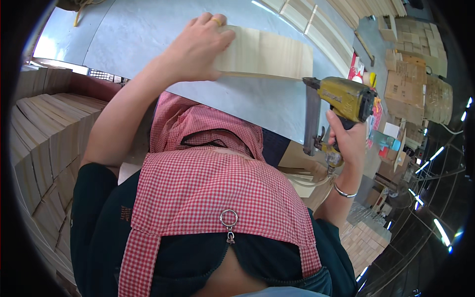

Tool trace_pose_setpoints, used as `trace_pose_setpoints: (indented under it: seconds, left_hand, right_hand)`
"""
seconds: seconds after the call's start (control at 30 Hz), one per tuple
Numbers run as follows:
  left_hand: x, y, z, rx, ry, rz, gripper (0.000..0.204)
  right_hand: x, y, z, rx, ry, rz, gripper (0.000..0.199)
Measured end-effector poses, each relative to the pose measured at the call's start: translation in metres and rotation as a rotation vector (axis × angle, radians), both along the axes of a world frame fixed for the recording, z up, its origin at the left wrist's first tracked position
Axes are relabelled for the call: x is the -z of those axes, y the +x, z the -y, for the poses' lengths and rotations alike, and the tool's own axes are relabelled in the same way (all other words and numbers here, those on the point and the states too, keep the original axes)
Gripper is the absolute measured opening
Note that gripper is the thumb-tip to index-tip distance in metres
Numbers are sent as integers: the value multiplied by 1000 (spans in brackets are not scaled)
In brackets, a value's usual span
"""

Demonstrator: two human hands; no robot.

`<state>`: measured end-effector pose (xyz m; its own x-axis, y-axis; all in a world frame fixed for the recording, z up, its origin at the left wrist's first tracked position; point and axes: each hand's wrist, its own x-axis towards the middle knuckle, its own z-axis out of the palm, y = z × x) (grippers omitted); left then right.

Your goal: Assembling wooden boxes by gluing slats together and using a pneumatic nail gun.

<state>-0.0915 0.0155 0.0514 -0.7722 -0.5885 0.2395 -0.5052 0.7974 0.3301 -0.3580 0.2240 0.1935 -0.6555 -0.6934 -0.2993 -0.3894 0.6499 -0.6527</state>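
My left hand [200, 47] is closed round the left end of a pale wooden piece [269, 53], which lies over the grey worktable [237, 101]. It looks like a board or the side of a shallow box; I cannot tell which. My right hand [350, 136] grips the handle of a yellow and black pneumatic nail gun [344, 99]. The tool's nose meets or nearly meets the near right corner of the wood; whether they touch I cannot make out. An air hose fitting hangs below the grip.
Stacked wooden boards [47, 128] rise close on my left. Long wooden frames [324, 37] lie at the table's far right. Beyond its right edge stand cardboard boxes [404, 89], a blue-capped bottle [388, 141] and piled wood blocks [363, 242].
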Motion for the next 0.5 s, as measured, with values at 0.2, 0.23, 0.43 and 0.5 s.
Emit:
trace_pose_setpoints:
  seconds: [0.2,0.23,0.43,0.5]
  left_hand:
    - [11,-25,-9,-42,7,-50,45]
    - [12,-26,-8,-38,4,-61,45]
    - [14,-25,-9,-51,5,-90,44]
    - [14,-25,-9,-52,11,-92,43]
  right_hand:
    - [12,14,4,-98,-13,52,25]
    - [13,15,4,-104,-8,55,25]
    - [15,21,11,-118,28,67,25]
    - [16,24,12,-113,40,68,25]
